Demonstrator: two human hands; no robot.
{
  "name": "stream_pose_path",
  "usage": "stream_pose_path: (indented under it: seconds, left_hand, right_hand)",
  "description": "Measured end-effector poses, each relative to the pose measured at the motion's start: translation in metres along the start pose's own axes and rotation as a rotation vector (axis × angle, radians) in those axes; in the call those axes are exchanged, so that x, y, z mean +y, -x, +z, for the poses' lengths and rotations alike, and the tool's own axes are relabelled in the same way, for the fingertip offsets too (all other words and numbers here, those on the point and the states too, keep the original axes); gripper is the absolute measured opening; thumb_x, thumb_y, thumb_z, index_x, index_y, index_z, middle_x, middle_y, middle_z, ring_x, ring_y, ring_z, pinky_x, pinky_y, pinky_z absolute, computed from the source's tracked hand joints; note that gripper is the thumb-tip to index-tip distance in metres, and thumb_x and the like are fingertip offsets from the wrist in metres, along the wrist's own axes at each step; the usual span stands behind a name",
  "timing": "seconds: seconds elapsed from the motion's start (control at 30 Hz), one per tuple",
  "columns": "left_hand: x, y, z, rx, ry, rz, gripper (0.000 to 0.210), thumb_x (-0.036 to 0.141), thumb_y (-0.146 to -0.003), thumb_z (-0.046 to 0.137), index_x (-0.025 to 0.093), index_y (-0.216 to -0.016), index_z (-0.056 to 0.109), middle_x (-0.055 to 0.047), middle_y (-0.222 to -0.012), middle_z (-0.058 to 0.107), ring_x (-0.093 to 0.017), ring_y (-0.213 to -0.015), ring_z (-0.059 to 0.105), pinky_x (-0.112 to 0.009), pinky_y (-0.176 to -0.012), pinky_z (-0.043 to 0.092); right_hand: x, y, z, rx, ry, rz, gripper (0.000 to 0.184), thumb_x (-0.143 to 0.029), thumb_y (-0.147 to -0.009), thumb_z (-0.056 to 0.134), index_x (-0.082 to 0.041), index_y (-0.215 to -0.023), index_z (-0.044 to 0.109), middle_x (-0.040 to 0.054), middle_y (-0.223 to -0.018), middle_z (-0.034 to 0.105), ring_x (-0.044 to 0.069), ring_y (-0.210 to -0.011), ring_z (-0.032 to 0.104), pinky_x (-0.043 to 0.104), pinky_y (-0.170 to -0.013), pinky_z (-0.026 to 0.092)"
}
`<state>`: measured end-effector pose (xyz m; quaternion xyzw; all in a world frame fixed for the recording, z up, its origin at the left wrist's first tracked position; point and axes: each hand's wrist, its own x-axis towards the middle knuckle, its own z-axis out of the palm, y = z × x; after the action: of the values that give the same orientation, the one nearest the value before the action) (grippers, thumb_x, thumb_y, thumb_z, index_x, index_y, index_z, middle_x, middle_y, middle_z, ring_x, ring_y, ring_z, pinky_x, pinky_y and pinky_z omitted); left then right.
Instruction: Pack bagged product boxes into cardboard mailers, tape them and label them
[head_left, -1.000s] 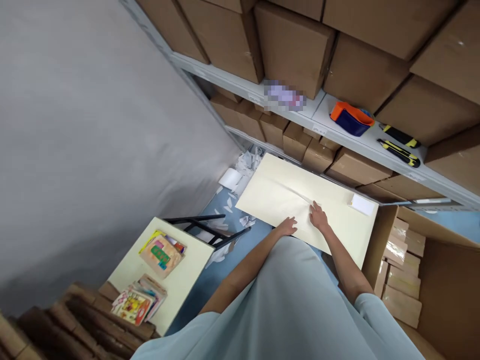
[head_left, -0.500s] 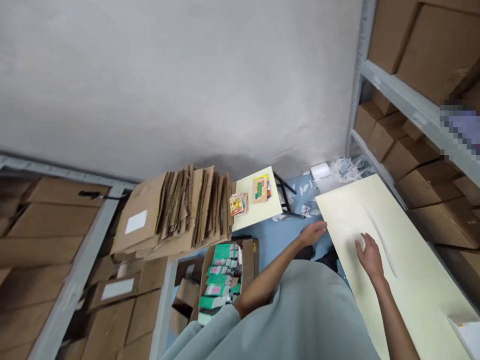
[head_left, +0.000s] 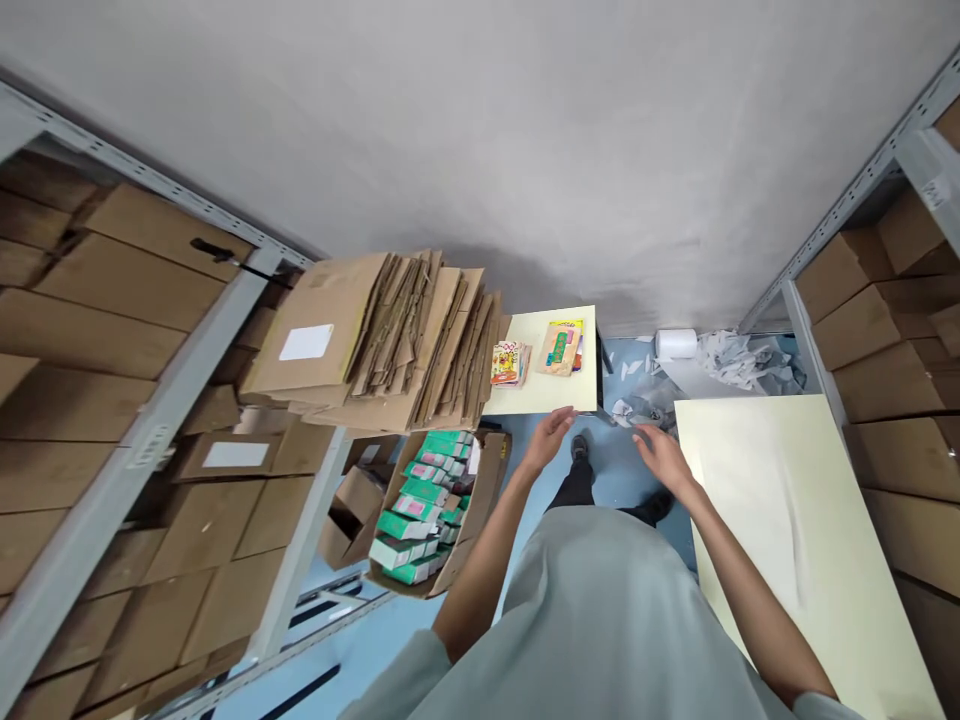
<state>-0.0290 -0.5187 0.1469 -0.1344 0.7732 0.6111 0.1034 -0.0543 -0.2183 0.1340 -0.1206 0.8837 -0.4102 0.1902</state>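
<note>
My left hand (head_left: 551, 438) hangs in the air with fingers stretched out and holds nothing. It is closest to the front edge of a small cream table (head_left: 536, 402). On that table lie a pile of small colourful booklets (head_left: 508, 363) and a few flat printed items (head_left: 561, 348), the top one tan with green lettering. My right hand (head_left: 664, 458) is also free, fingers apart, beside the left corner of a larger cream table (head_left: 840, 520). A thin white sheet (head_left: 750, 510) seems to lie on that larger table.
Flattened cardboard (head_left: 337, 310) is stacked high at left. Below it stands an open carton (head_left: 480, 510) of green and white boxes. Shelves of brown cartons (head_left: 892, 370) line both sides. A white roll (head_left: 676, 344) and crumpled plastic (head_left: 750, 358) lie by the wall.
My view has swung to the right and my body now faces the small table. My right hand has left its place over the larger table and come toward my left hand.
</note>
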Motion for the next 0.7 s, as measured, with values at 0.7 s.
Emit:
stream_pose_path:
  seconds: [0.7]
  left_hand:
    - [-0.082, -0.196, -0.149, 0.059, -0.082, -0.226, 0.048, 0.033, -0.097, 0.068, 0.018, -0.143, 0.063, -0.018, -0.155, 0.064, -0.031, -0.145, 0.06, -0.041, -0.118, 0.05]
  right_hand:
    - [-0.107, -0.25, 0.152, -0.202, 0.139, 0.362, 0.044, -0.033, -0.106, 0.059, -0.017, -0.147, 0.063, 0.0176, -0.132, 0.079, 0.031, -0.121, 0.077, 0.039, -0.104, 0.058]
